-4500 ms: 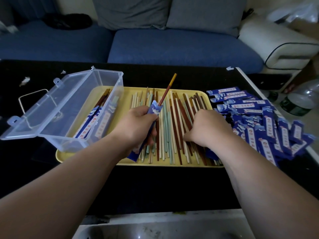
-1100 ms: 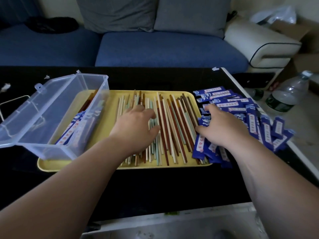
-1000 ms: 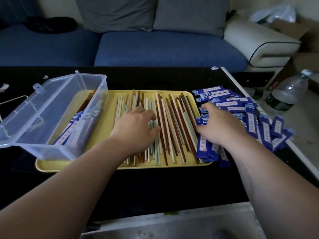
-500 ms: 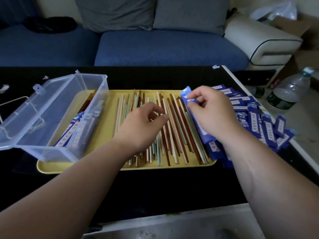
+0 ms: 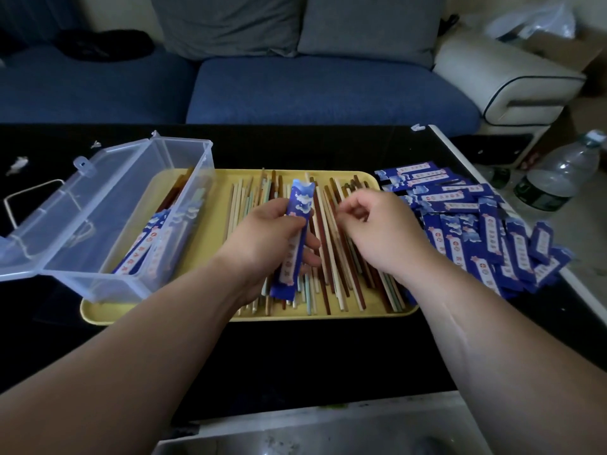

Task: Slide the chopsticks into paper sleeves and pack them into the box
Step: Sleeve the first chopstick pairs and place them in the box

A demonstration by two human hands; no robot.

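One paper sleeve point(image 5: 291, 257) in left grip point(image 5: 266, 238); right grip point(image 5: 384, 231) curled over chopsticks point(image 5: 330, 261), perhaps pinching, cannot tell.

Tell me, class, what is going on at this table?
A person is sleeving chopsticks. The left hand holds a blue paper sleeve above the loose chopsticks on the yellow tray; no chopstick shows at its top. The right hand, fingers curled, is down among the chopsticks; whether it pinches one is unclear. The clear box on the left holds a few filled sleeves, and a pile of sleeves lies to the right.
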